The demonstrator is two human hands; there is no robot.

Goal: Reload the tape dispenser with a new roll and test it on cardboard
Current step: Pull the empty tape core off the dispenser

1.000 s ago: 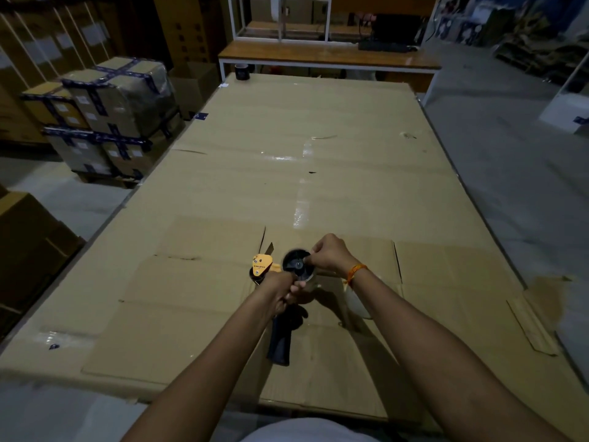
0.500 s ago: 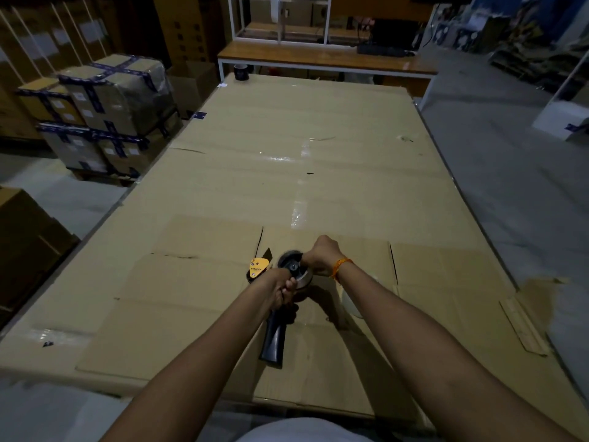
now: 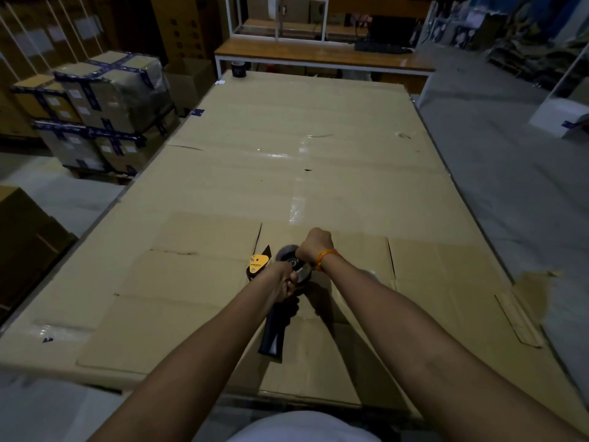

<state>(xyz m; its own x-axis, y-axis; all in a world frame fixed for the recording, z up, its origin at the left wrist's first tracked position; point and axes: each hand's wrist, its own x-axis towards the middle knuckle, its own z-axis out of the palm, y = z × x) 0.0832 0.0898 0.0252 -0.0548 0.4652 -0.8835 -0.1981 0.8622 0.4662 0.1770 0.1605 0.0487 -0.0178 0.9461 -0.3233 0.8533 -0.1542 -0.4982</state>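
Both hands: mine, on the tape dispenser (image 3: 280,282)
Left hand (image 3: 283,282): clenched round its body
Right hand (image 3: 314,247): gripping the hub wheel (image 3: 288,258)
Dispenser: above the flattened cardboard (image 3: 191,282), handle toward me

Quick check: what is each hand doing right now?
Left hand: closed on the dispenser.
Right hand: closed at the dispenser's hub; roll hidden.

Two hands (image 3: 306,266), one dispenser (image 3: 271,314)

- Stacked boxes (image 3: 105,106) with dark tape stand at the left.
- A wooden bench (image 3: 322,57) stands far back.
- A dark cup (image 3: 238,68) sits near it.
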